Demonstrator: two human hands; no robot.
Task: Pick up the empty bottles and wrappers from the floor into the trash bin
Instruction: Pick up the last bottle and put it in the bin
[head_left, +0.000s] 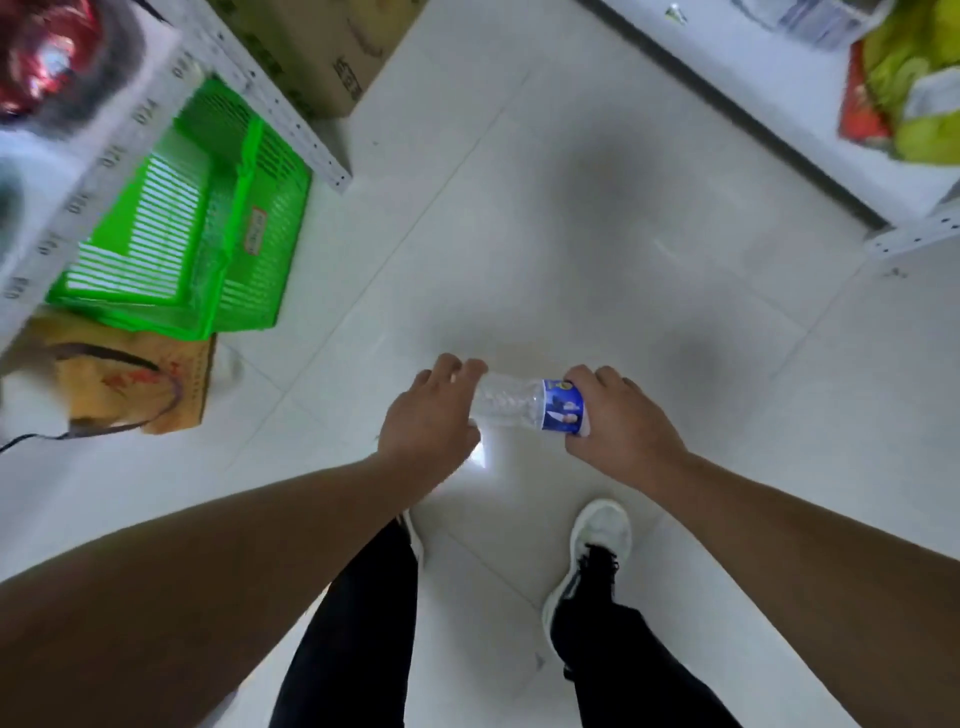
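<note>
The bottle (524, 404) lies crosswise between both hands: the left hand (428, 421) grips its clear end, the right hand (618, 421) its labelled end. No bin is visible.

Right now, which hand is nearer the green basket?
Left. The left hand grips the bottle end facing the green basket; the right hand holds the labelled end, farther away.

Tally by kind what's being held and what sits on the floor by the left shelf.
Clear plastic bottle, held by left hand and right hand: 1
Green plastic baskets: 2
Cardboard boxes: 2
Total: 5
</note>
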